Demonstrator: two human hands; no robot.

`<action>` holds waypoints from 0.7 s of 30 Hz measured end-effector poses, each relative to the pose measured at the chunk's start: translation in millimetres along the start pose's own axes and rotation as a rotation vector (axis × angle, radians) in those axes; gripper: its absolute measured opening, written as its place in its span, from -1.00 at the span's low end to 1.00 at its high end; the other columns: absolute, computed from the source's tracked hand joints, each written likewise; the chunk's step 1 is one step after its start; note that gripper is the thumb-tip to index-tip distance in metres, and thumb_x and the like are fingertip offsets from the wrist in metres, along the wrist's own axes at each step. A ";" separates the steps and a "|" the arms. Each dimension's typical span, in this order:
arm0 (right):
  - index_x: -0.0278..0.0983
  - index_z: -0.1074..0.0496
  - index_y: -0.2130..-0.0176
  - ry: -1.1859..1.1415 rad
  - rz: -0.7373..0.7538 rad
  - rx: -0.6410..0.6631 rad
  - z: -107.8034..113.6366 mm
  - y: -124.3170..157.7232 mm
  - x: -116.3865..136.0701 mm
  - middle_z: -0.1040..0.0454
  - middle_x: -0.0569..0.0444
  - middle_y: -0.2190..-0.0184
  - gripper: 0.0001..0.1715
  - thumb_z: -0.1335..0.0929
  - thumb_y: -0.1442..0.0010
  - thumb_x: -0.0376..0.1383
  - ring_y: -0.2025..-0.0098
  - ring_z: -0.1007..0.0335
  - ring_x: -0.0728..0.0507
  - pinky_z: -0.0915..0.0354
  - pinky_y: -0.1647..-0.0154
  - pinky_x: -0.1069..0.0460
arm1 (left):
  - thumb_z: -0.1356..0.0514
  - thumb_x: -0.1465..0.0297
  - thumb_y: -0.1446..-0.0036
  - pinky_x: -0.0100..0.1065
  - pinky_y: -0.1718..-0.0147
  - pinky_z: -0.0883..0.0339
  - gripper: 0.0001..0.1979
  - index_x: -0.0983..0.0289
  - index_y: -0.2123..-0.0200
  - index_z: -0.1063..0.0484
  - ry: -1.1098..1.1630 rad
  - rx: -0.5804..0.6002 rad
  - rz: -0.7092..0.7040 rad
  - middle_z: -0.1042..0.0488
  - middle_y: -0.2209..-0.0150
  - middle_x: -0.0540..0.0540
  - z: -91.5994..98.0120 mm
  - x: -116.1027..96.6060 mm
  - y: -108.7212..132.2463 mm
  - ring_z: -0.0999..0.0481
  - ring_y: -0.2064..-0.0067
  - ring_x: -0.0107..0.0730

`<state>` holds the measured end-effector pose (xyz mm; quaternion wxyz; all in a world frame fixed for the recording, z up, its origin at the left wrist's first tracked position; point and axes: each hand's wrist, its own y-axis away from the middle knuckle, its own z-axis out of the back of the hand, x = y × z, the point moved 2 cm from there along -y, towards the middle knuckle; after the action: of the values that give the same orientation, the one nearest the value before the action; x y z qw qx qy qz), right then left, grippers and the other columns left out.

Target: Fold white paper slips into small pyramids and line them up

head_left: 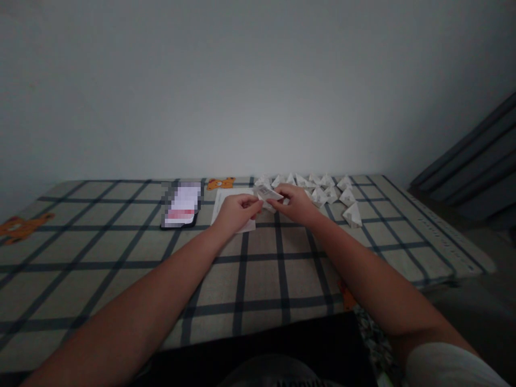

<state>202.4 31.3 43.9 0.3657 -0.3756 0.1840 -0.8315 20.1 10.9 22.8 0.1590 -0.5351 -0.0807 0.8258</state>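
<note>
A small folded piece of white printed paper (269,193) is held between my two hands above the checked cloth. My left hand (237,211) pinches its left side. On its right side the fingers of my right hand (295,203) are closed on it. Under and behind my left hand lie flat white paper sheets (220,207). Several folded white paper pieces (318,196) stand in rows behind and to the right of my right hand.
A phone (183,204) lies left of the sheets on the checked tablecloth (262,269). Orange bear figures (221,184) show on the cloth. A pale wall (258,80) rises behind the table, and a dark grey curtain (471,145) hangs at the right.
</note>
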 end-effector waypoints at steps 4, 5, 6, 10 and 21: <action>-0.31 -0.45 0.30 -0.008 0.006 0.024 -3.3 -0.7 -3.6 -0.42 0.09 0.43 -0.85 -0.38 -0.12 -0.26 0.45 -0.25 0.02 -0.16 0.40 0.11 | -0.18 0.23 -0.11 -0.46 0.55 -0.19 -0.74 0.30 0.44 -0.53 -0.046 0.008 -0.066 -0.48 0.56 0.00 -0.6 1.1 -0.5 -0.38 0.56 -0.51; -0.31 -0.45 0.30 -0.004 0.004 0.031 -3.7 -1.1 -4.3 -0.42 0.09 0.42 -0.83 -0.39 -0.12 -0.24 0.45 -0.25 0.01 -0.16 0.40 0.11 | -0.18 0.24 -0.11 -0.46 0.55 -0.19 -0.74 0.30 0.44 -0.53 -0.054 0.009 -0.078 -0.48 0.56 0.00 -0.6 1.2 -0.6 -0.38 0.56 -0.51; -0.31 -0.45 0.31 0.006 0.001 0.033 -3.8 -1.4 -4.8 -0.42 0.08 0.43 -0.82 -0.40 -0.11 -0.23 0.45 -0.25 0.01 -0.16 0.40 0.10 | -0.17 0.24 -0.11 -0.46 0.55 -0.18 -0.74 0.29 0.44 -0.53 -0.061 0.008 -0.087 -0.47 0.57 0.00 -0.6 1.0 -0.6 -0.38 0.56 -0.51; -0.31 -0.43 0.35 0.045 0.003 -0.001 -3.5 -1.5 -3.7 -0.42 0.08 0.44 -0.88 -0.39 -0.11 -0.27 0.44 -0.26 0.00 -0.17 0.40 0.09 | -0.18 0.26 -0.10 -0.46 0.56 -0.17 -0.75 0.29 0.50 -0.52 -0.084 -0.001 -0.086 -0.45 0.61 -0.01 0.0 -1.5 0.5 -0.36 0.58 -0.52; -0.26 -0.37 0.32 0.088 0.145 -0.107 -3.7 3.1 0.6 -0.45 0.02 0.32 -0.93 -0.33 -0.10 -0.39 0.29 -0.33 -0.06 -0.25 0.29 0.05 | -0.21 0.30 -0.01 -0.44 0.54 -0.22 -0.82 0.30 0.43 -0.52 0.165 0.033 0.044 -0.43 0.61 -0.01 -5.0 1.3 0.5 -0.37 0.56 -0.48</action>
<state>200.8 28.9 39.9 0.3960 -0.3432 0.2708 -0.8075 24.1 10.7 19.5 0.1558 -0.6001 -0.0421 0.7834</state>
